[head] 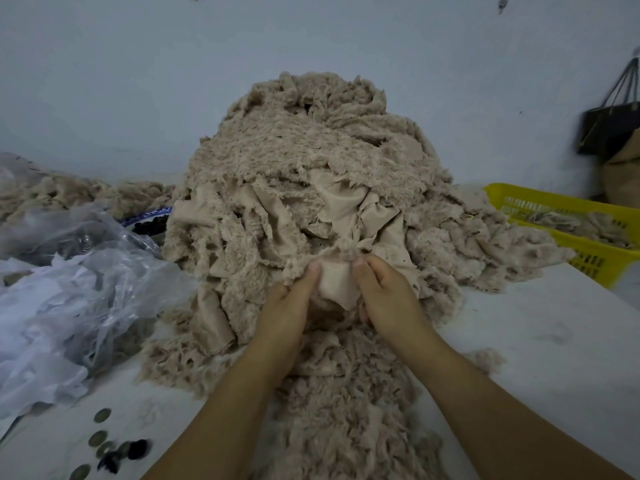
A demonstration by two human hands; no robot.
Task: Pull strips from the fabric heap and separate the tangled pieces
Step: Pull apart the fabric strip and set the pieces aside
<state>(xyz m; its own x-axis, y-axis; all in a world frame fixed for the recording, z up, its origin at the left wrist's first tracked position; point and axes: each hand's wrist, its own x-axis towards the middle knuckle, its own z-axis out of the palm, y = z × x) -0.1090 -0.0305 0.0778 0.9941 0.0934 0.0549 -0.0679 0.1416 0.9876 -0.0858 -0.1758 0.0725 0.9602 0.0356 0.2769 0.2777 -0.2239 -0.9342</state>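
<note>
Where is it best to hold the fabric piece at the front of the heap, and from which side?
Its upper corners, from the near side. The piece shows flat smooth backing there, thin to pinch; left hand and right hand pinch it so.

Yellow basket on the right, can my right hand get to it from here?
Probably yes. The right hand pinches a fabric piece, so it must let go first; mostly bare table lies between it and the yellow basket.
</note>
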